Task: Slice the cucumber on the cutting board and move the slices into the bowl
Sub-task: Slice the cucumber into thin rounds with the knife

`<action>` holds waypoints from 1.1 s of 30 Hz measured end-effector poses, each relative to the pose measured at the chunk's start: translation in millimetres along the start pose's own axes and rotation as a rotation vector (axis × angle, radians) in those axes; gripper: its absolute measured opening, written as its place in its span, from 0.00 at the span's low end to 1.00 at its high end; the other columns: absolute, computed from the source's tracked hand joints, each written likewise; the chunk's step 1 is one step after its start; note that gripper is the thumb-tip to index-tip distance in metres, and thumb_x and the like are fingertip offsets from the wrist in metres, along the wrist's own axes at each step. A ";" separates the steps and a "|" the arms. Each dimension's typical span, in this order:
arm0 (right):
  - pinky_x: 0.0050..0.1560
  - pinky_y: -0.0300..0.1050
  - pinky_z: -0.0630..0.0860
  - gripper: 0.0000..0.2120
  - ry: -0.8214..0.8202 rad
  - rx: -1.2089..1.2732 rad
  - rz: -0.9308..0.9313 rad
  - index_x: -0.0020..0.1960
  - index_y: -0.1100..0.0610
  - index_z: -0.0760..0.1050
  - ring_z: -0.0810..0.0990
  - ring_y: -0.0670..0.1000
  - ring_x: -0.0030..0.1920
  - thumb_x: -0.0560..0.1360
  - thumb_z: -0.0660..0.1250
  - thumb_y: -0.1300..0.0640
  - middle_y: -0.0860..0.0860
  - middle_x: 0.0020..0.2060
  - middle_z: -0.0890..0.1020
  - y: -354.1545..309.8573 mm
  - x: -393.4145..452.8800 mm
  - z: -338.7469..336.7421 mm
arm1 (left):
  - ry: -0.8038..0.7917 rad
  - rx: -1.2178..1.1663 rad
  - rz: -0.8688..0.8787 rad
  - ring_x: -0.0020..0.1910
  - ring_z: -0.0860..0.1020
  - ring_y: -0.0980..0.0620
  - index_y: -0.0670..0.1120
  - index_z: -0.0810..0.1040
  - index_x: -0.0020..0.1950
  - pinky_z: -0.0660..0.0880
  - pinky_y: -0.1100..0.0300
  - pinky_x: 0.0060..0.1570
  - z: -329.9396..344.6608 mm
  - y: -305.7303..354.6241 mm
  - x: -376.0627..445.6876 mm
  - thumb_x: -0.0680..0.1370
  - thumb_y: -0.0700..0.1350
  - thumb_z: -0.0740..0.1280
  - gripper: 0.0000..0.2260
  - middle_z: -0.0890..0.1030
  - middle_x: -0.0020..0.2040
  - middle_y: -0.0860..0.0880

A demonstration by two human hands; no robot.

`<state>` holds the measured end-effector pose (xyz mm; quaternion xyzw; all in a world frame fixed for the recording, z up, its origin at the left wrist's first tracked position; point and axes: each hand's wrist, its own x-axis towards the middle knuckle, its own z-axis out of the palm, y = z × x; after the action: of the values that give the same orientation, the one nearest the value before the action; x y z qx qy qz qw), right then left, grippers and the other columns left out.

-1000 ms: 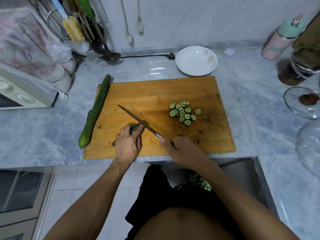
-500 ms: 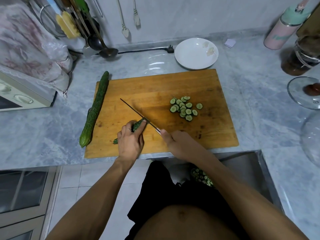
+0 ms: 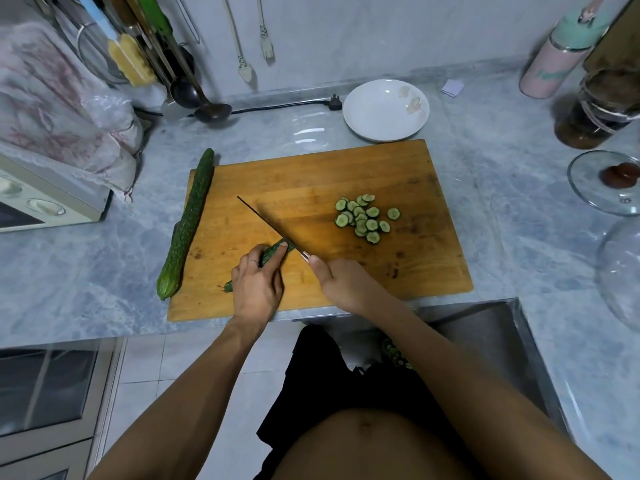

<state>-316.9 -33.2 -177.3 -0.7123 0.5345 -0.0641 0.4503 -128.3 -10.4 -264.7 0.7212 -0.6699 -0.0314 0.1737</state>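
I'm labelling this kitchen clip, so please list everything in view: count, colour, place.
cutting board: 1, wooden, centre of counter
cucumber piece: 1, green, on board under left hand
whole cucumber: 1, green, along board's left edge
cucumber slices: a pile, green, board's right half
knife: 1, dark blade, cutting the piece
bowl: 1, white, behind board
bottle: 1, pink and green, far right
ladle: 1, dark, back left
left hand: holds cucumber piece
right hand: grips knife
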 end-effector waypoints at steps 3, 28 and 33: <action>0.31 0.42 0.62 0.30 0.032 0.039 0.012 0.30 0.56 0.67 0.71 0.48 0.29 0.85 0.45 0.43 0.52 0.27 0.73 1.7 -0.4 -6.3 | 0.001 -0.017 -0.002 0.56 0.74 0.36 0.52 0.78 0.67 0.69 0.47 0.50 -0.5 -1.1 -0.2 0.78 0.38 0.66 0.19 0.76 0.62 0.39; 0.30 0.41 0.61 0.29 0.003 0.018 -0.086 0.30 0.58 0.65 0.68 0.48 0.27 0.84 0.46 0.43 0.52 0.25 0.68 1.7 -21.4 -1.8 | -0.006 -0.032 0.053 0.52 0.75 0.39 0.51 0.77 0.65 0.74 0.46 0.48 5.3 -12.0 1.9 0.80 0.43 0.58 0.17 0.77 0.61 0.44; 0.30 0.43 0.61 0.30 -0.016 0.032 -0.055 0.29 0.56 0.65 0.68 0.48 0.27 0.84 0.45 0.42 0.51 0.25 0.69 -1.6 -15.7 1.3 | -0.004 -0.018 0.051 0.53 0.75 0.39 0.52 0.78 0.65 0.72 0.48 0.48 8.4 -13.6 0.2 0.79 0.44 0.56 0.18 0.76 0.63 0.43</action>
<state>-321.6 -19.5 -170.9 -0.7200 0.5099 -0.0796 0.4640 -117.6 -11.8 -276.5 0.7022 -0.6880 -0.0344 0.1797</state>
